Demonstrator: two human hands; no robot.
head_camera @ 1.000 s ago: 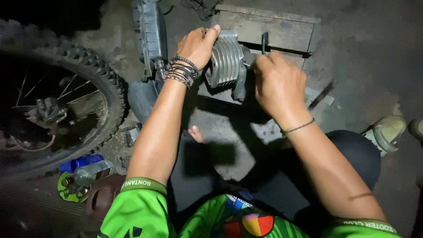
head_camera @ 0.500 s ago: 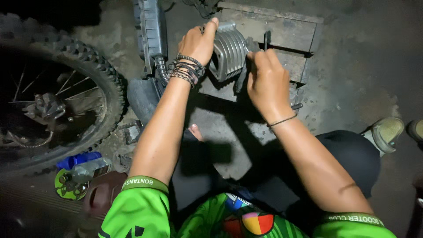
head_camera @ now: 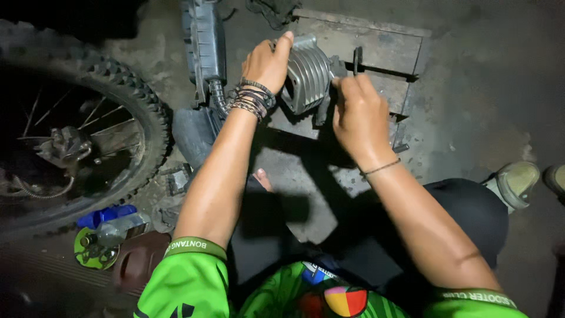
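A grey finned metal engine cylinder rests against a stack of dark blocks on the concrete floor. My left hand, with several bracelets at the wrist, grips the cylinder's left side and top. My right hand is closed on a thin dark tool at the cylinder's right side; the tool's upper end sticks up above my fingers. What the tool's tip touches is hidden by my hand.
A knobby spoked motorcycle wheel lies at the left. A long dark ribbed part stands behind my left wrist. A blue bottle and a green disc lie at lower left. Shoes sit at the right edge.
My right hand has moved left and up, closer against the cylinder. My left hand keeps its hold on the cylinder, which has shifted slightly.
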